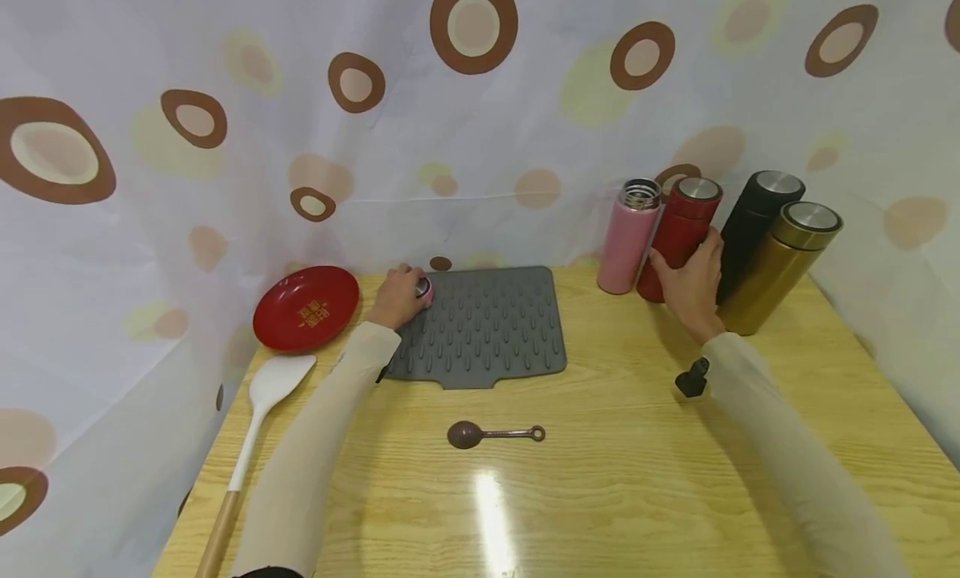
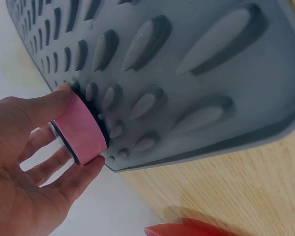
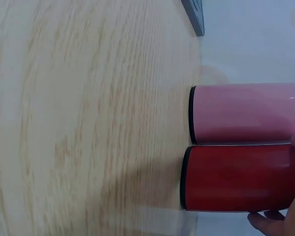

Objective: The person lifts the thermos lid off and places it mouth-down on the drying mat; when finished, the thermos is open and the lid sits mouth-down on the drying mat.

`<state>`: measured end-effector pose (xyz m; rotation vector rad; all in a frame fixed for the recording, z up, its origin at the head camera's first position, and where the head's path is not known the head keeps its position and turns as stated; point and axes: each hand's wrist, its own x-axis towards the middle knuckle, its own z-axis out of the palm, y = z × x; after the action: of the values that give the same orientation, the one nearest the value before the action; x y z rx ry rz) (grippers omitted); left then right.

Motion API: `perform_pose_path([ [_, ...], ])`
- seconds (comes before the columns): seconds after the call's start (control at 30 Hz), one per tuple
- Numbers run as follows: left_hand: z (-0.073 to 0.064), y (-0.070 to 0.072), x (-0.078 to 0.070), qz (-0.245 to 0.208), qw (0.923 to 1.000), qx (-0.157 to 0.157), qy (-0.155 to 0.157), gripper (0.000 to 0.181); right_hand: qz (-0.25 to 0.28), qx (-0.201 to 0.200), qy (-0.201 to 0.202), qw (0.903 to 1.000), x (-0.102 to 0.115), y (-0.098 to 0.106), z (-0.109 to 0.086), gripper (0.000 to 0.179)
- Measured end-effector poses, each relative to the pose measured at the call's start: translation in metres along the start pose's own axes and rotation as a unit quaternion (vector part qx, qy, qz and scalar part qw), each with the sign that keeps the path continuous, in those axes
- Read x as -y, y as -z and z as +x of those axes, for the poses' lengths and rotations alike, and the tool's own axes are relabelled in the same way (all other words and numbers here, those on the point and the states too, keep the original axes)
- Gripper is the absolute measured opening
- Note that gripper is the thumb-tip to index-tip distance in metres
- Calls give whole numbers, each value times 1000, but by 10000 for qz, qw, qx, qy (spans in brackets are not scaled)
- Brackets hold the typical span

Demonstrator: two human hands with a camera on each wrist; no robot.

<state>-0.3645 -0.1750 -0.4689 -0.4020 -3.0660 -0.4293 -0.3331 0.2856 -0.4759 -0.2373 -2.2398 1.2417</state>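
My left hand (image 1: 397, 297) grips a pink bottle lid (image 2: 81, 130) at the far left corner of the grey drying mat (image 1: 487, 328). In the left wrist view the thumb and fingers curl round the lid's side, and its dark rim meets the mat. My right hand (image 1: 692, 285) holds a red thermos (image 1: 678, 236) round its body. That thermos stands upright on the table, its silver-topped lid on. Just left of it is a pink thermos (image 1: 628, 241) without a lid, its metal neck bare. Part of the right hand lies outside the right wrist view.
A black thermos (image 1: 753, 220) and a gold thermos (image 1: 783, 266) stand right of the right hand. At left lie a red plate (image 1: 281, 311) and a white spatula (image 1: 258, 411) with a wooden handle. A brown spoon (image 1: 467, 434) lies in front of the mat. Patterned cloth (image 1: 480, 145) hangs behind.
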Motion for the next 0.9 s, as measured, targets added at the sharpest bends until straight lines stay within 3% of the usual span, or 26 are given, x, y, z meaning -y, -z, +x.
perform_pose_path([
  [0.23,6,3,3,-31,10000,14,-90,48,330,-97,144,9993,-4,-1,5,82],
  [0.4,8,4,4,-43,9999,73,128,53,503,144,99,9986,-4,0,2,82],
  [0.67,10,2,4,-112,9997,-41,209,53,543,154,286,9980,-7,2,-3,82],
  [0.9,7,0,8,-184,9997,-7,171,55,589,314,189,9976,-1,4,-12,83],
])
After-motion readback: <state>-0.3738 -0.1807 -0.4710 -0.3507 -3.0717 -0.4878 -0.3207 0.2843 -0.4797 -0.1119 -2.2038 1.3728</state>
